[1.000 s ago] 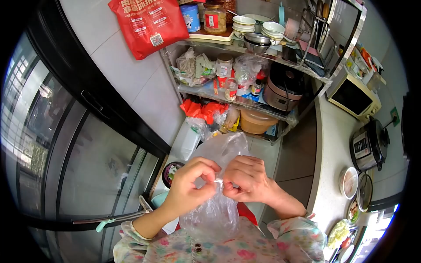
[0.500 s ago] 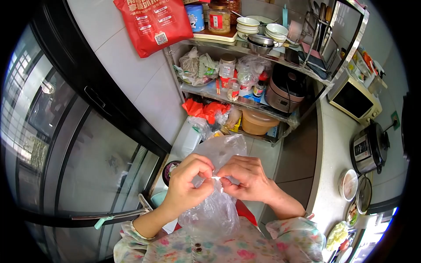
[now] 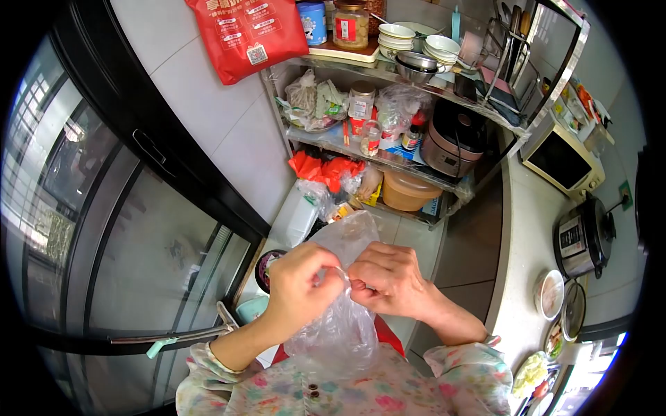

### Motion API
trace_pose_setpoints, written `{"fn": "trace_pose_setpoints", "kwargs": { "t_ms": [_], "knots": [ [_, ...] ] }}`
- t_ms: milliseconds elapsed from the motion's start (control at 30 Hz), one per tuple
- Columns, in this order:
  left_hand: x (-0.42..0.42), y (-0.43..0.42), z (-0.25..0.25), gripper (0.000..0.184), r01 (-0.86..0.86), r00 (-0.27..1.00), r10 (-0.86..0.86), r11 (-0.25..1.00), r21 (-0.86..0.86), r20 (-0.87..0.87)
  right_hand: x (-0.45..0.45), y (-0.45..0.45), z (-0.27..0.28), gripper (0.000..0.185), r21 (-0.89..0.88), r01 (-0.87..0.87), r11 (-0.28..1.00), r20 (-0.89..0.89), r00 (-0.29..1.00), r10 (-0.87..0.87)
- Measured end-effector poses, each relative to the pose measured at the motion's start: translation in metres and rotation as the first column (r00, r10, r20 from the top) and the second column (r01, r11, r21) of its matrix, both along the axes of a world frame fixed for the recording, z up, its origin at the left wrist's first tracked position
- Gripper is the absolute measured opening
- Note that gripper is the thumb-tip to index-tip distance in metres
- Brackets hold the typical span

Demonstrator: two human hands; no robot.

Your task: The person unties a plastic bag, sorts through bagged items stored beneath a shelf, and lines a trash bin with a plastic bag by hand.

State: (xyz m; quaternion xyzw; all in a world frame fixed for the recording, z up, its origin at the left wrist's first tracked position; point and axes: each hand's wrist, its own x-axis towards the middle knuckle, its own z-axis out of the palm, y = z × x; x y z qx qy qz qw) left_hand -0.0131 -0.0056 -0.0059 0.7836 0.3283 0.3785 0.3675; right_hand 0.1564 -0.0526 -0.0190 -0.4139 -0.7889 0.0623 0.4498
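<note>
A clear plastic bag (image 3: 333, 336) hangs in front of my floral top, its narrow gathered part between my two hands and a puffed part standing up beyond them. My left hand (image 3: 302, 286) pinches the gathered plastic between thumb and curled fingers. Close beside it on the right, my right hand (image 3: 388, 279) is closed on the same bag, its fingertips nearly meeting those of the left. The exact grip inside the fingers is partly hidden.
Ahead stands a metal shelf (image 3: 395, 161) with jars, bowls and a rice cooker (image 3: 454, 139). A counter (image 3: 520, 236) on the right holds a microwave (image 3: 563, 156), a pressure cooker (image 3: 583, 234) and bowls. Left is a dark-framed glass door (image 3: 149, 256).
My left hand has turned, and its fingers have closed in more around the gathered plastic. The bag's upper part has shifted slightly left. The camera view has moved a little.
</note>
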Motion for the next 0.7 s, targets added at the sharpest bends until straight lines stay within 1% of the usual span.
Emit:
{"fn": "trace_pose_setpoints", "kwargs": {
  "t_ms": [33,67,100,133,167,200,233,300,333,433,467,500,533,633,700],
  "knots": [
    [-0.002,0.001,0.000,0.006,-0.001,0.997,0.022,0.958,-0.286,0.071,0.000,0.001,-0.002,0.018,0.006,0.010,1.000,-0.010,1.000,-0.010],
    [-0.003,0.003,-0.001,0.004,0.018,0.989,0.064,0.837,-0.547,0.131,0.000,0.003,-0.003,0.017,0.010,0.004,1.000,-0.050,0.999,-0.004],
    [-0.004,0.005,-0.004,0.004,0.112,0.962,0.093,0.723,-0.681,0.257,0.000,0.004,-0.006,0.017,0.015,-0.002,1.000,-0.091,0.996,0.004],
    [-0.004,0.007,-0.010,0.004,0.222,0.917,0.146,0.587,-0.779,0.371,0.000,0.005,-0.007,0.016,0.020,-0.010,1.000,-0.130,0.991,0.012],
    [-0.004,0.011,-0.016,0.005,0.341,0.857,0.220,0.437,-0.832,0.466,0.000,0.006,-0.007,0.016,0.004,-0.014,1.000,-0.145,0.989,0.015],
    [-0.007,0.012,-0.020,0.010,0.339,0.873,0.148,0.500,-0.797,0.464,0.000,0.006,-0.008,0.016,-0.010,-0.019,1.000,-0.160,0.987,0.017],
    [-0.010,0.013,-0.017,0.010,0.270,0.931,0.017,0.637,-0.722,0.364,0.000,0.007,-0.008,0.016,-0.024,-0.023,0.999,-0.176,0.984,0.018],
    [-0.013,0.013,-0.004,0.009,0.193,0.981,-0.176,0.853,-0.485,0.081,0.001,0.008,-0.008,0.016,-0.049,-0.055,0.997,-0.152,0.987,0.047],
    [-0.014,0.017,-0.006,0.009,0.203,0.974,-0.225,0.927,-0.316,-0.033,0.000,0.008,-0.009,0.016,-0.063,-0.073,0.995,-0.138,0.988,0.064],
    [-0.015,0.015,-0.010,0.005,0.116,0.988,-0.130,0.982,-0.152,-0.083,-0.004,0.011,-0.012,0.017,-0.038,-0.066,0.997,-0.078,0.995,0.063],
    [-0.013,0.014,-0.009,0.006,0.104,0.991,-0.064,0.917,-0.385,0.115,-0.004,0.012,-0.011,0.017,-0.037,-0.064,0.997,-0.089,0.994,0.060],
    [-0.010,0.012,-0.007,0.007,0.136,0.957,0.049,0.794,-0.593,0.286,-0.003,0.012,-0.010,0.017,-0.037,-0.060,0.998,-0.099,0.993,0.056],
    [-0.008,0.010,-0.006,0.009,0.211,0.889,0.199,0.624,-0.753,0.413,-0.003,0.012,-0.009,0.017,-0.038,-0.056,0.998,-0.110,0.993,0.051],
    [-0.003,0.007,-0.007,0.012,0.413,0.741,0.332,0.459,-0.787,0.583,-0.002,0.015,-0.011,0.018,0.000,-0.033,0.999,-0.159,0.987,0.033],
    [-0.009,0.013,-0.013,0.009,0.405,0.825,0.100,0.583,-0.705,0.556,0.001,0.014,-0.011,0.019,-0.002,-0.023,1.000,-0.116,0.993,0.023]
  ]
}}
